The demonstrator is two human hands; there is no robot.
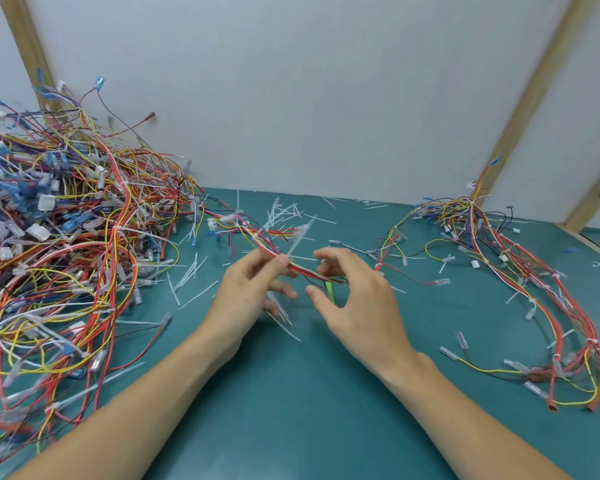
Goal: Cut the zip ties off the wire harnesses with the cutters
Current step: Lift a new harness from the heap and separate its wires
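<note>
Just right of the big wire pile (66, 237) on the teal surface (309, 393), the left hand (253, 289) pinches a light, floppy harness (291, 263); the right hand (354, 299)'s grip curves loosely beside it, best holding near a tie.

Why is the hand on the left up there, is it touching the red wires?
Touching. The head view shows the left hand pinching the red wire bundle between thumb and fingertips.
</note>
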